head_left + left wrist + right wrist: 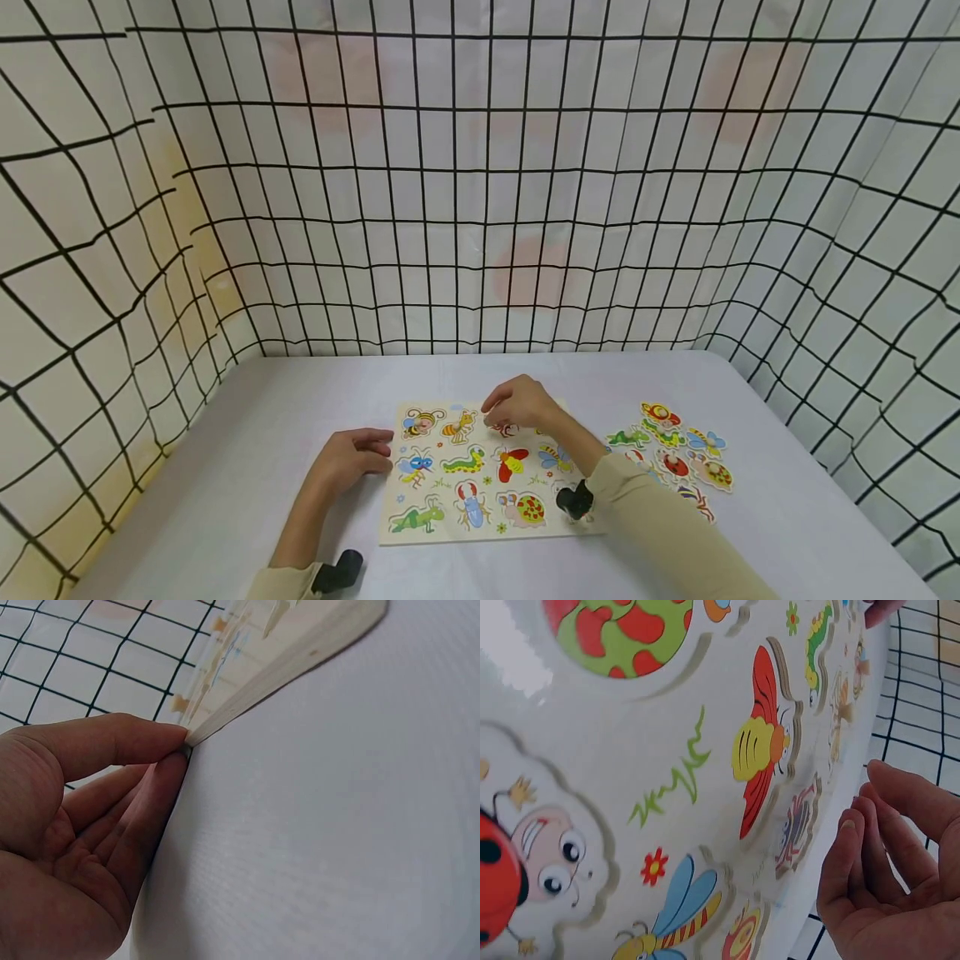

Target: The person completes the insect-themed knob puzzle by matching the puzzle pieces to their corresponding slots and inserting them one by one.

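A pale puzzle board (450, 536) printed with insects in cut outlines lies on the table. My left hand (348, 460) is at its left edge, thumb and fingertips touching the edge; the left wrist view shows the hand (90, 817) against the board's side (292, 671). Over the back of the board is my right hand (519, 403), close above the red spider picture (504, 430). In the right wrist view this hand (889, 862) has its thumb near loosely bent fingers, with nothing visible between them. The spider (796, 825) and a red moth (757, 746) show there.
Several loose insect pieces, among them a ladybug (673, 464) and a snail (712, 473), lie in a cluster right of the board. The white table (247, 450) is enclosed by white walls with a black grid (480, 200). My right forearm crosses the board's right side.
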A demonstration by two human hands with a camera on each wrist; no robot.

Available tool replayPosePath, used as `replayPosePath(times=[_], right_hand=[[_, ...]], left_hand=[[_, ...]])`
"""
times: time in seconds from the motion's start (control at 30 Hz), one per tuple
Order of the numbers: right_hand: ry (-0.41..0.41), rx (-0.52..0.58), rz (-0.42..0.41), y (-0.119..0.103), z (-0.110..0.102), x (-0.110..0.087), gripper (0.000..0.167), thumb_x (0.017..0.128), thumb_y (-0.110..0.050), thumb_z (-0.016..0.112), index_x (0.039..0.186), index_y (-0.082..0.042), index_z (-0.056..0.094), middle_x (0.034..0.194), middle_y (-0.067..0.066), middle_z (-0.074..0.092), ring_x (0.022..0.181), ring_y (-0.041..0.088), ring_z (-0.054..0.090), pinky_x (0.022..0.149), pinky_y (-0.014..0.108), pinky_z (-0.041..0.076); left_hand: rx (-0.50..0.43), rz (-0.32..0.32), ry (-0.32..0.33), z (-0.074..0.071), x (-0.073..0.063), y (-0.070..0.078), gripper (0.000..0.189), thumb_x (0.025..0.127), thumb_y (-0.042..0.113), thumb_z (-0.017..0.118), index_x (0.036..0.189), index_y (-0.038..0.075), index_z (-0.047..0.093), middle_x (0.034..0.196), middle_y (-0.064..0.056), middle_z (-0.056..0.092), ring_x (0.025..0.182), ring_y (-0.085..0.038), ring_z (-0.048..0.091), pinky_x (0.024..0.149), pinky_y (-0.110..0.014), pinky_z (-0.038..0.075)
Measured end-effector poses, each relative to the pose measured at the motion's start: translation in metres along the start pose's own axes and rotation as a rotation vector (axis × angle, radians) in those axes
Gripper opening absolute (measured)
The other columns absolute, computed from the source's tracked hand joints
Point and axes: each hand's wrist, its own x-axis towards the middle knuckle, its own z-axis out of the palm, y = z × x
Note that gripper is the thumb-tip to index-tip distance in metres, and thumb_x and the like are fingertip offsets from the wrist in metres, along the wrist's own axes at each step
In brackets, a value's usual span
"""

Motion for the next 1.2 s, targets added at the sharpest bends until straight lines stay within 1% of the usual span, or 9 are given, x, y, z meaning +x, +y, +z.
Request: replayPosePath(times=[0.1, 0.3, 0.37, 0.5, 0.6, 0.73, 0.9, 1.0, 1.2], right_hand=[[-0.004, -0.002, 0.002, 0.004, -0.005, -0.002, 0.015, 0.082, -0.016, 0.083, 0.096, -0.011, 0.08, 0.083, -0.002, 0.076, 0.076, 0.017, 0.068, 0.068, 0.031, 0.053], [-0.017, -0.006, 0.003, 0.013, -0.016, -0.008, 0.019, 0.082, -0.016, 0.083, 0.099, -0.01, 0.08, 0.084, -0.002, 0.075, 0.08, 0.023, 0.069, 0.075, 0.039, 0.057], [-0.017, -0.02, 0.009, 0.014, -0.021, -0.011, 0.019, 0.082, -0.016, 0.082, 0.1, -0.011, 0.08, 0.084, -0.002, 0.075, 0.08, 0.022, 0.069, 0.074, 0.039, 0.057], [-0.007, -0.055, 0.028, 0.018, -0.031, -0.017, 0.018, 0.082, -0.016, 0.082, 0.1, -0.013, 0.08, 0.085, -0.002, 0.074, 0.078, 0.018, 0.066, 0.071, 0.034, 0.054], [-0.003, -0.072, 0.044, 0.024, -0.039, -0.021, 0.019, 0.082, -0.017, 0.082, 0.1, -0.014, 0.079, 0.084, -0.002, 0.073, 0.078, 0.018, 0.065, 0.07, 0.032, 0.052], [-0.018, -0.057, 0.043, 0.034, -0.049, -0.028, 0.021, 0.083, -0.016, 0.081, 0.103, -0.012, 0.079, 0.084, -0.001, 0.074, 0.079, 0.021, 0.067, 0.074, 0.035, 0.054], [-0.033, -0.023, 0.025, 0.047, -0.062, -0.039, 0.022, 0.085, -0.014, 0.079, 0.106, -0.007, 0.078, 0.088, 0.002, 0.076, 0.081, 0.02, 0.067, 0.077, 0.042, 0.056], [-0.036, -0.031, 0.031, 0.054, -0.07, -0.043, 0.023, 0.086, -0.015, 0.079, 0.107, -0.007, 0.077, 0.089, 0.002, 0.075, 0.081, 0.019, 0.066, 0.078, 0.042, 0.057], [-0.036, -0.052, 0.062, 0.063, -0.083, -0.051, 0.025, 0.085, -0.016, 0.08, 0.109, -0.008, 0.077, 0.089, 0.001, 0.073, 0.081, 0.017, 0.063, 0.077, 0.037, 0.056]], left_hand=[[0.0, 0.003, 0.002, 0.0, -0.001, 0.0, 0.047, 0.077, 0.007, 0.08, 0.123, 0.009, 0.073, 0.089, -0.004, 0.07, 0.087, -0.021, 0.061, 0.078, -0.03, 0.053], [0.003, 0.003, 0.006, 0.001, -0.001, 0.0, 0.047, 0.077, 0.007, 0.08, 0.123, 0.009, 0.073, 0.089, -0.004, 0.07, 0.088, -0.021, 0.061, 0.08, -0.032, 0.052], [0.004, 0.0, 0.007, 0.001, -0.001, 0.001, 0.047, 0.077, 0.007, 0.08, 0.123, 0.01, 0.073, 0.089, -0.004, 0.07, 0.088, -0.021, 0.061, 0.081, -0.033, 0.052], [0.006, -0.006, 0.005, 0.001, -0.002, 0.001, 0.047, 0.077, 0.007, 0.08, 0.123, 0.01, 0.073, 0.089, -0.004, 0.07, 0.088, -0.022, 0.061, 0.083, -0.035, 0.051], [0.005, -0.006, 0.002, 0.001, -0.002, 0.002, 0.047, 0.077, 0.006, 0.08, 0.123, 0.01, 0.073, 0.089, -0.004, 0.07, 0.087, -0.022, 0.061, 0.084, -0.036, 0.051], [0.001, 0.002, -0.003, 0.001, -0.003, 0.002, 0.047, 0.077, 0.006, 0.08, 0.123, 0.009, 0.073, 0.089, -0.004, 0.07, 0.087, -0.022, 0.061, 0.084, -0.036, 0.051], [0.002, -0.001, -0.004, 0.002, -0.001, 0.0, 0.047, 0.077, 0.007, 0.08, 0.123, 0.01, 0.073, 0.09, -0.003, 0.071, 0.087, -0.021, 0.061, 0.083, -0.035, 0.051], [0.007, -0.008, -0.002, 0.002, 0.001, -0.002, 0.047, 0.077, 0.007, 0.08, 0.123, 0.01, 0.073, 0.09, -0.003, 0.071, 0.086, -0.021, 0.062, 0.081, -0.034, 0.051], [0.005, -0.008, -0.003, 0.002, 0.003, -0.005, 0.046, 0.078, 0.006, 0.08, 0.123, 0.01, 0.073, 0.09, -0.003, 0.071, 0.084, -0.021, 0.062, 0.078, -0.032, 0.05]])
